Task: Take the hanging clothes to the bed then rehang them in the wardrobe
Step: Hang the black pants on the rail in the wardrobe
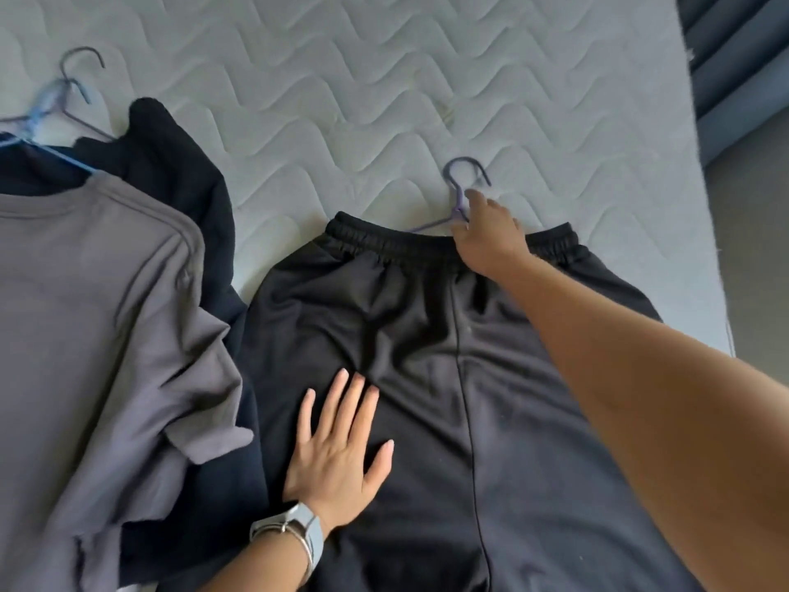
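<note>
Bed (384,79) stage was judged in hand | trousers (427,335) were pressed by flat, open left grip (337,446), 7 o'clock | hanger (456,196) was touched by right grip (486,235), 1 o'clock, closure could not be told | firm hold and lift were judged needed next

Left hand (341,446) flat, palm down, fingers straight and spread — watch (308,532) on wrist. Right arm stretched forward, right hand (489,237) back up, fingers curled round hanger (457,194) neck.

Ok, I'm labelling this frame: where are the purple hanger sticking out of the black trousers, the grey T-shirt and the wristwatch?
purple hanger (453,186), head view, its neck below the hook.
grey T-shirt (106,314), head view, chest panel.
wristwatch (304,528), head view, its case.
</note>
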